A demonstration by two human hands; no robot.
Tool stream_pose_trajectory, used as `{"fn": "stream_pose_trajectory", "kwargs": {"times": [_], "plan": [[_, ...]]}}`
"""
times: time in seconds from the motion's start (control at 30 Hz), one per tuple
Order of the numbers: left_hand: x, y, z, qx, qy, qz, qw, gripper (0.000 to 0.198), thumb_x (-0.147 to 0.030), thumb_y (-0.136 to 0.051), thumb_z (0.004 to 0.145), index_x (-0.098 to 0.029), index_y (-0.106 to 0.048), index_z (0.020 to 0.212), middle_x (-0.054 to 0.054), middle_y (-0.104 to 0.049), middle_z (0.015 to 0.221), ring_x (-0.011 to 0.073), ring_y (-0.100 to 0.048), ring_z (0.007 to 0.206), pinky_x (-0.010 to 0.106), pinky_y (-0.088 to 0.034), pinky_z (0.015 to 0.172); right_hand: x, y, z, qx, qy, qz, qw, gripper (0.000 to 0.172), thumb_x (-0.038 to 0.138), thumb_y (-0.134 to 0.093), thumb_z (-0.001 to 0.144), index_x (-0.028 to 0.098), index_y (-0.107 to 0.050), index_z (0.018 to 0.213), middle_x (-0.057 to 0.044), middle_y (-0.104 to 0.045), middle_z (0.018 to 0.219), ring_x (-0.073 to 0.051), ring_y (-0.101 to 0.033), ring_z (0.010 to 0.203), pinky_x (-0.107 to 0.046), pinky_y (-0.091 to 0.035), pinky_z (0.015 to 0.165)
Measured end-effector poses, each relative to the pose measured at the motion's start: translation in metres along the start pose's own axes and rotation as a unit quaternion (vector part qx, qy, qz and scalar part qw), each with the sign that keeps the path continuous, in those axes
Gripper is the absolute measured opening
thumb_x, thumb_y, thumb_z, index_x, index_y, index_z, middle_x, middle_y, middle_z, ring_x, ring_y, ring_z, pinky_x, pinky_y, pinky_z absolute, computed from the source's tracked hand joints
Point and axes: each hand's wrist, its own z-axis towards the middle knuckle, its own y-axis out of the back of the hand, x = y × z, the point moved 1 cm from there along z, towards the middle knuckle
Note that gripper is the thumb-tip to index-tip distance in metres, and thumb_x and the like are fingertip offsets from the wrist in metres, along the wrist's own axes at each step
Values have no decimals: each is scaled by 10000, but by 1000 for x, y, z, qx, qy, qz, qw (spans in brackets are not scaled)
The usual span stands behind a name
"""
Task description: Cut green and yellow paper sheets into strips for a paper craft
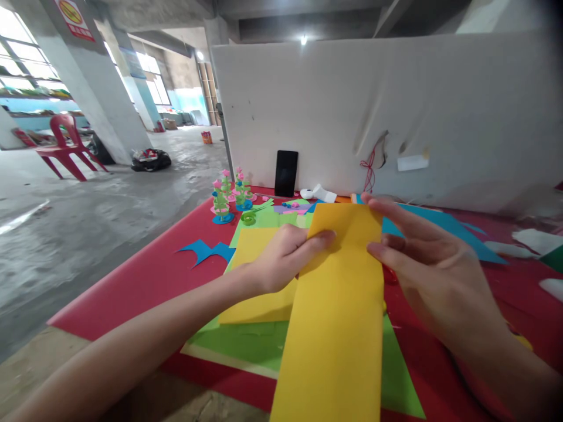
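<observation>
A long yellow paper strip, seemingly folded, hangs in front of me and runs off the bottom of the view. My left hand pinches its left edge, thumb on the front face and the other fingers behind. At the upper right corner is my right hand, thumb and fingertips touching the paper's right edge. Behind the strip lies another yellow sheet on top of green paper. Part of both sheets is hidden by the strip and my left arm.
Small paper trees stand at the table's back left, near a cut blue paper piece. A black phone leans on the white panel. Blue sheets lie at right on the red table cover. A red chair stands farther left.
</observation>
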Motion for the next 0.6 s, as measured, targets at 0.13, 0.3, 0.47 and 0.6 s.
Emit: {"fn": "stream_pose_trajectory", "kwargs": {"times": [0.13, 0.3, 0.47, 0.6], "plan": [[2, -1, 1, 13, 9, -4, 1000, 408, -450, -375, 818, -124, -517, 618, -8, -471, 491, 80, -453, 448, 189, -311, 404, 7, -4, 3, 19, 25, 51, 998, 592, 97, -603, 663, 389, -468, 1160, 29, -392, 1332, -18, -443, 531, -160, -459, 516], [6, -2, 0, -15, 26, -81, 996, 361, -457, -425, 788, -129, -557, 717, 9, -542, 566, 125, -543, 535, 204, -363, 443, 7, 0, 3, 11, 32, 44, 998, 392, 221, -562, 748, 354, -488, 1109, 12, -493, 1225, -102, -560, 694, -223, -502, 584], [6, -2, 0, -21, 37, -95, 995, 358, -459, -436, 784, -129, -575, 806, 27, -596, 649, 139, -569, 571, 213, -391, 472, -3, 7, 2, 41, -3, -26, 999, 202, 360, -468, 808, 282, -630, 900, -10, -619, 928, -164, -574, 786, -250, -496, 590], [4, -3, -1, -23, 40, -74, 996, 372, -463, -437, 785, -119, -577, 776, 35, -601, 650, 125, -552, 536, 208, -371, 445, -8, 7, 1, 53, -5, -59, 997, 209, 350, -480, 805, 268, -672, 802, 0, -635, 833, -142, -580, 790, -218, -471, 642]]}}
